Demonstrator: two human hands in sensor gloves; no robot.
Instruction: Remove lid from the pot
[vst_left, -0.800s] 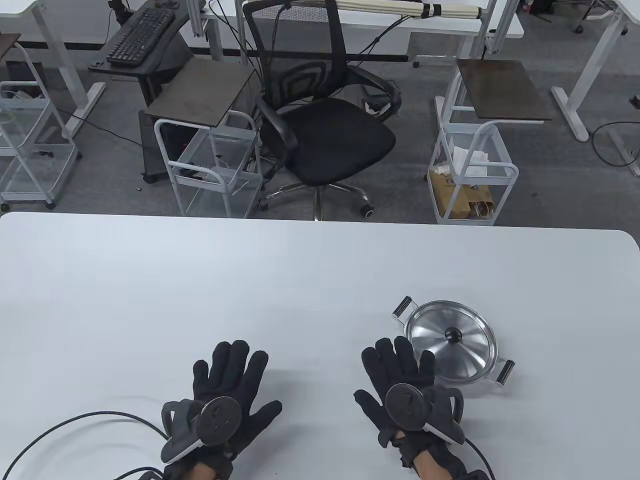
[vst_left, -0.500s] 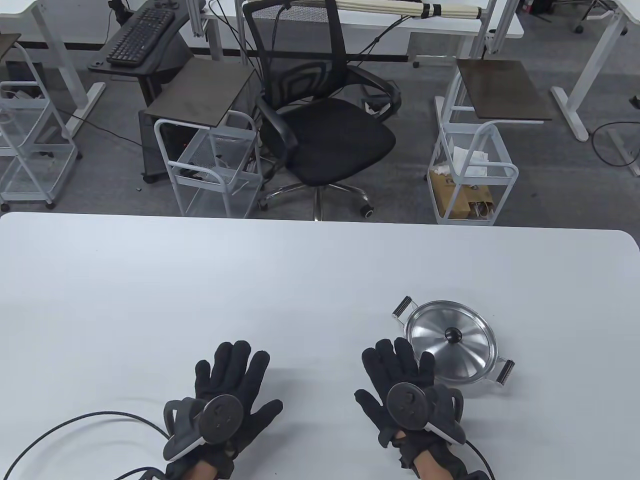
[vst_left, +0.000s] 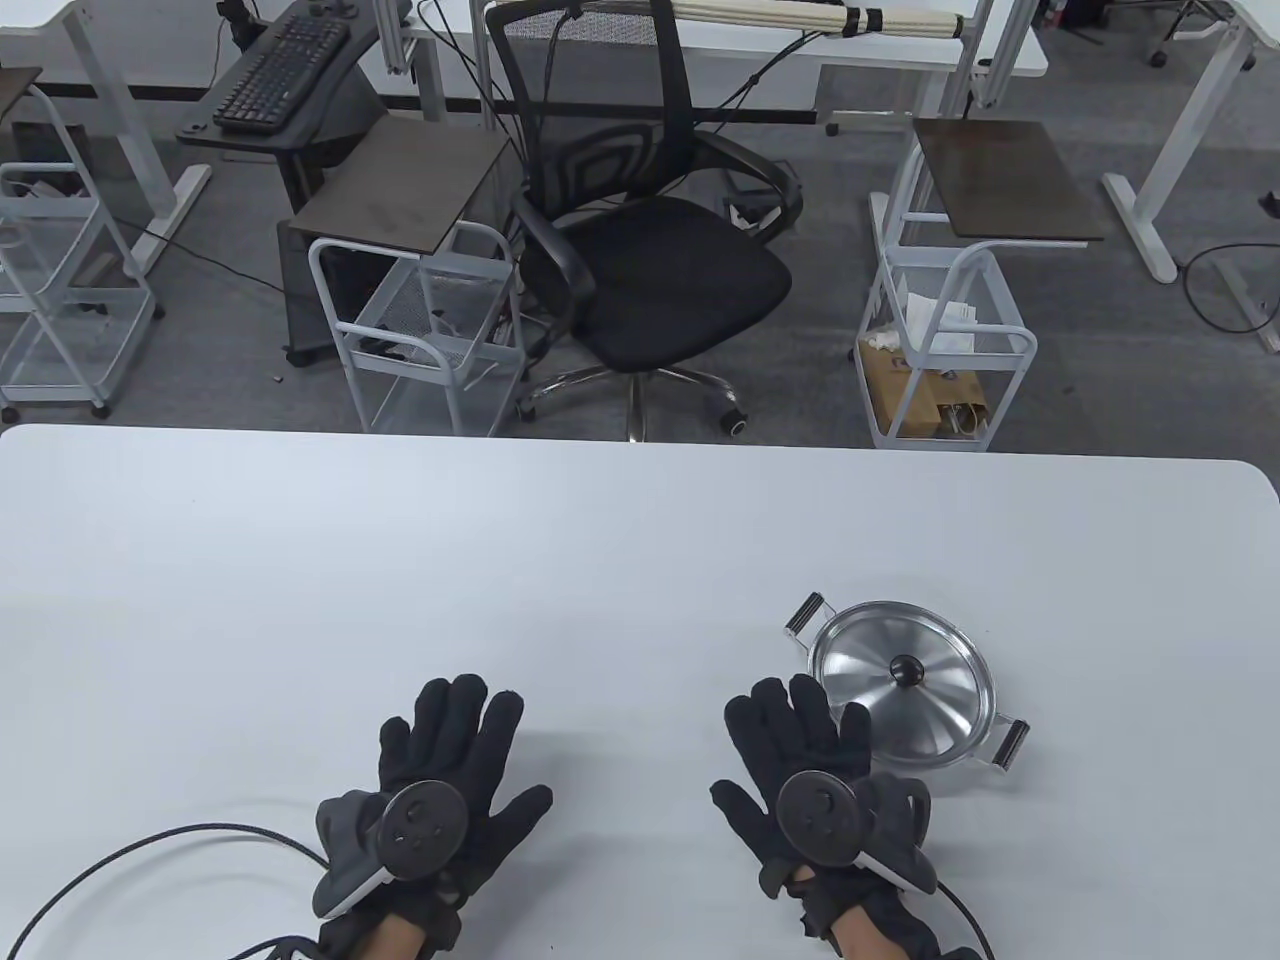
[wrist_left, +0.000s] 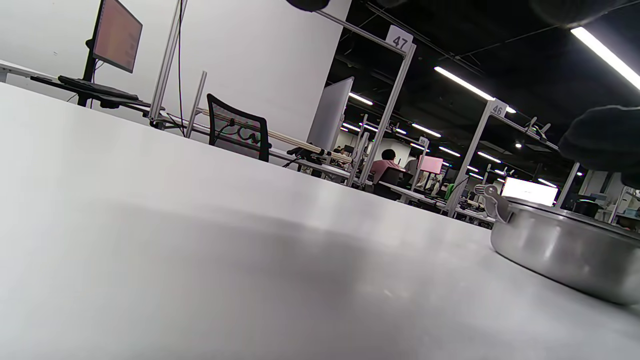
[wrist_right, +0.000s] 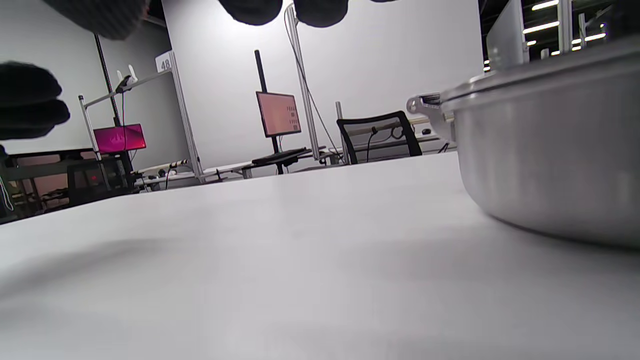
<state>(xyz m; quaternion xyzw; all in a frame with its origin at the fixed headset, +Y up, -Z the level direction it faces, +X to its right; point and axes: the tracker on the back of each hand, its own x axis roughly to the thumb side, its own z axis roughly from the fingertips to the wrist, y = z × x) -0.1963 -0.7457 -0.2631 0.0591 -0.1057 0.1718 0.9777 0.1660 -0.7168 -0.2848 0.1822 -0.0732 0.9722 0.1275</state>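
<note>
A shallow steel pot (vst_left: 985, 745) with two side handles stands on the white table at the front right. Its steel lid (vst_left: 870, 665) with a black knob (vst_left: 908, 671) sits on it. My right hand (vst_left: 795, 745) lies flat, fingers spread, just left of the pot and holds nothing. My left hand (vst_left: 455, 745) lies flat with spread fingers farther left, also empty. The pot's wall shows in the left wrist view (wrist_left: 560, 247) and close up in the right wrist view (wrist_right: 550, 145).
The white table (vst_left: 500, 580) stretches wide to the left and far side. A black cable (vst_left: 150, 850) runs from my left wrist along the front edge. A black office chair (vst_left: 650, 250) and wire carts stand beyond the far edge.
My left hand has shifted slightly to the left and turned a little. The right hand, pot and lid have not moved.
</note>
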